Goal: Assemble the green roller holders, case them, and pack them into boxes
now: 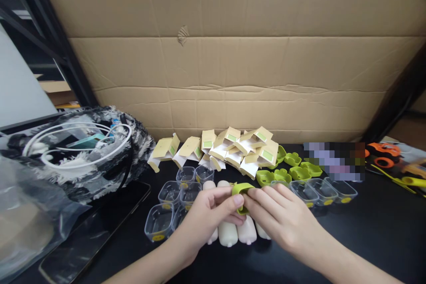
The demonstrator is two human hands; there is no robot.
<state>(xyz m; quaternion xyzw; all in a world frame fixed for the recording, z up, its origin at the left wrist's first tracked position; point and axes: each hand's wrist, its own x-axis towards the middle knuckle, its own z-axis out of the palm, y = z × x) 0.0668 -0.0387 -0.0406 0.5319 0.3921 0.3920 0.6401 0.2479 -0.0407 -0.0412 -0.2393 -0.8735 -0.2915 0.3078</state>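
Between my hands is a green flower-shaped cap (242,191), tilted so its hollow side shows. My left hand (216,204) pinches its left edge with thumb and fingers. The fingers of my right hand (279,213) close on its right side, partly hiding it. Just below lie several pale, rounded pieces with small nubs, among them a cream one (228,234) and a pinkish one (246,231); my hands cover parts of them. More green caps (300,173) rest in a group behind my right hand.
Clear plastic cups (159,222) with yellow stickers stand at left, others (341,190) at right. Opened small cardboard boxes (229,146) pile against the cardboard wall (233,62). Left are a phone-like dark slab (96,235), a fluffy bundle with white cable (86,159); far right, an orange toy (382,154).
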